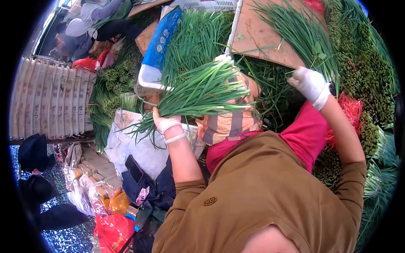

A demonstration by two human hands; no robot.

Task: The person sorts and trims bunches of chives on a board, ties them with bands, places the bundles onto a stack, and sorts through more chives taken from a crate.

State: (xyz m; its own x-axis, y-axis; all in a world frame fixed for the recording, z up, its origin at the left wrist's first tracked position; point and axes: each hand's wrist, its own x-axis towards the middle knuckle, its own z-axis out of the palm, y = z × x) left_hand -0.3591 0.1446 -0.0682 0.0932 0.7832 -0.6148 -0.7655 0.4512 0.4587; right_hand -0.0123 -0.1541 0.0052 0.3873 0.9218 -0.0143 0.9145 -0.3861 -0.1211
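My left hand (166, 122), wrapped in white at the palm with a band round the wrist, is closed around the leafy part of a bunch of chives (198, 90). The bunch fans to the right, its pale stem ends lying over a striped orange-and-grey cloth (223, 126) on my lap. My right hand (310, 86), in a white covering with bare fingertips, is raised to the right, apart from the bunch. Its fingers are curled together; whether something small is in them I cannot make out. Loose chives (301, 40) lie on a brown board (257, 40) just beyond it.
A white crate with a blue side (164, 40) holds more chives. Tied green bundles (363, 55) are stacked at the right, beside red plastic strips (348, 111). At left are stacked pale crates (55, 99), a phone (134, 169) and a red bag (113, 232). Another person (90, 23) sits beyond.
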